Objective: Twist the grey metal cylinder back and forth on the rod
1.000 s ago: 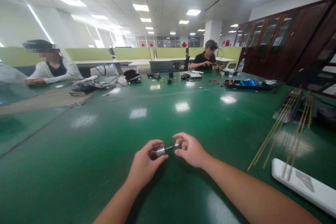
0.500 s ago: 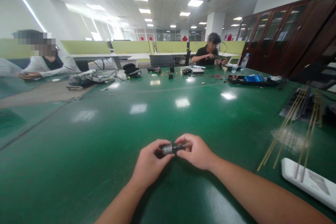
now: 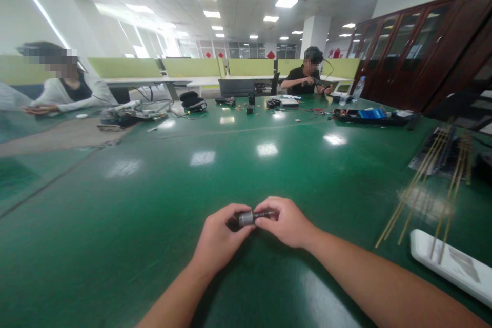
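Over the near middle of the green table [image 3: 184, 189], a small silver metal cylinder [image 3: 246, 218], possibly a small motor, is pinched on its side between the thumb and fingers of my left hand [image 3: 217, 238]. A thin, dark, stepped shaft [image 3: 263, 214] runs from its right end. My right hand [image 3: 284, 223] closes around this shaft, its thumb tip beside the cylinder's end. The fingers hide part of the shaft, and I cannot make out whether it is a separate piece.
Several thin yellowish sticks [image 3: 417, 184] lie on the right by a white tray [image 3: 418, 248]. Farther back are a black tray with blue items [image 3: 371, 114], a bottle [image 3: 359, 88], small black boxes [image 3: 273, 103] and tangled electronics [image 3: 132, 114]. Two people sit across the table.
My right thumb and fingers have shifted slightly left, closer to the cylinder. More of the thin dark shaft shows between them. My left hand stays nearly still.
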A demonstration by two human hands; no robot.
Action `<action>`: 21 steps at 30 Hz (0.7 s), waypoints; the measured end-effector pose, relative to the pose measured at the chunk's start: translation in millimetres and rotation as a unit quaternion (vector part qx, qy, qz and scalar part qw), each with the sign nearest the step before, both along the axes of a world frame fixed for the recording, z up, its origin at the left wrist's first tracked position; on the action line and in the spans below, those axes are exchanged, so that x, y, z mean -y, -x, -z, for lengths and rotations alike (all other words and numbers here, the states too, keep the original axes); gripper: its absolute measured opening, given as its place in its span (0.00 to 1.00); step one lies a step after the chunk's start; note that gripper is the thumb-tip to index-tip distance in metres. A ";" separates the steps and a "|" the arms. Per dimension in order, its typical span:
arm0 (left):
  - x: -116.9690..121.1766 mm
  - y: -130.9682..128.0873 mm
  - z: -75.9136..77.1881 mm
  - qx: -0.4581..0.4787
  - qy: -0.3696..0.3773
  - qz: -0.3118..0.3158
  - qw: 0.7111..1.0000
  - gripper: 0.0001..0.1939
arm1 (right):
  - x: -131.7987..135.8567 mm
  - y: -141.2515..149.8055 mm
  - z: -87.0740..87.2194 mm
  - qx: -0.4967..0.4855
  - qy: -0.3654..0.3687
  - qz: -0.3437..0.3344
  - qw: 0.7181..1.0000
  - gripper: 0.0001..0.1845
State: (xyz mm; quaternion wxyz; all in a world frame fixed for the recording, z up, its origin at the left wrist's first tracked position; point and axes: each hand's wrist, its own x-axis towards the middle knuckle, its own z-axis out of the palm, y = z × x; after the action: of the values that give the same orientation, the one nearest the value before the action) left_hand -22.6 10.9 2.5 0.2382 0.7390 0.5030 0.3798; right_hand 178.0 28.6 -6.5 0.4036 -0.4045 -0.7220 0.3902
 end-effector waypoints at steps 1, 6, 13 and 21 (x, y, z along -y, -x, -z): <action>-0.1 -0.2 0.3 -0.001 -0.001 -0.001 1.000 0.12 | -0.4 -0.1 0.5 -0.002 0.002 -0.001 1.000 0.09; 0.1 -1.5 1.4 -0.004 -0.013 -0.004 1.000 0.12 | -1.7 -0.5 2.1 -0.009 0.007 -0.004 1.000 0.09; 0.8 -0.6 2.0 -0.010 -0.016 -0.012 1.000 0.13 | -1.5 0.3 2.5 -0.014 0.007 0.005 1.000 0.07; 0.4 0.1 2.5 -0.015 -0.018 -0.010 1.000 0.12 | -1.5 0.0 0.6 -0.010 0.008 0.007 1.000 0.07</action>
State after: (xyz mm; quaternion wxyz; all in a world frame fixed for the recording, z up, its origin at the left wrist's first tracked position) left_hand -22.7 10.5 0.0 0.2138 0.7436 0.5070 0.3798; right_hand 178.0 30.1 -7.0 0.4102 -0.4085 -0.7118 0.3977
